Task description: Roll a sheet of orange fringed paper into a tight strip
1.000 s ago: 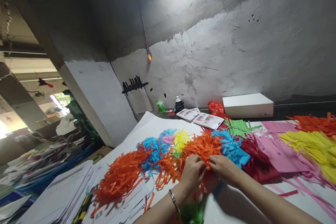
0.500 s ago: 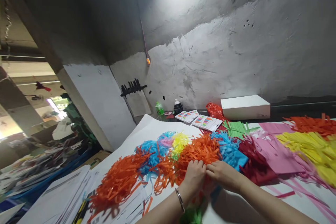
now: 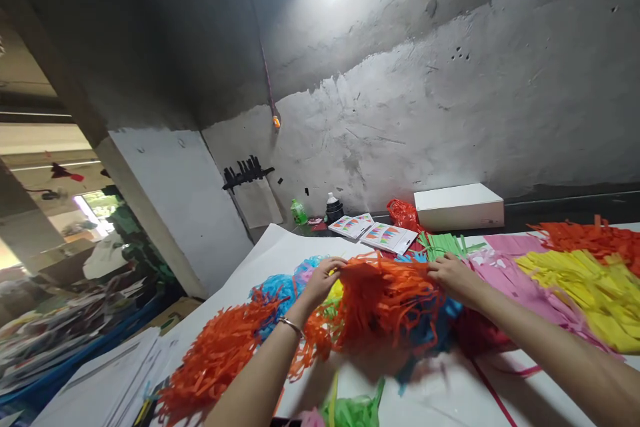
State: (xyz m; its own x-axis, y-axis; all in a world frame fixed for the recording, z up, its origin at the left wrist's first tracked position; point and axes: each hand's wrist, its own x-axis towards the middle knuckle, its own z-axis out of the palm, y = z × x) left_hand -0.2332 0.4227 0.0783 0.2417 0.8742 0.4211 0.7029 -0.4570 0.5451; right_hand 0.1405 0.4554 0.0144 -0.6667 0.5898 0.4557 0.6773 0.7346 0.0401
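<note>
head view: my left hand [image 3: 325,277] and my right hand [image 3: 450,275] hold up a stretch of orange paper fringe [image 3: 383,297] between them, lifted clear above the desk [image 3: 445,393], its cut strips hanging down toward me. the fingers of both hands are closed, pinching the top edge of the fringe at either end, left end near the blue and yellow fringe bundles [image 3: 280,287], right end near the pink paper sheets [image 3: 515,273]. a metal bangle [image 3: 290,325] sits on my left wrist. another heap of orange fringe [image 3: 215,353] lies on the desk to the left, just beside stacked white papers [image 3: 100,387]. yellow fringe [image 3: 590,287] and more orange strips [image 3: 590,237] spread at far right. green strips [image 3: 445,243] lie behind my right hand, with printed colour cards [image 3: 375,232], a red bag [image 3: 403,213], a white box [image 3: 457,205], a green bottle [image 3: 299,212] and a dark jar [image 3: 334,208] along the grey wall [image 3: 450,80]. green fringe [image 3: 355,407] shows at the bottom edge.
</note>
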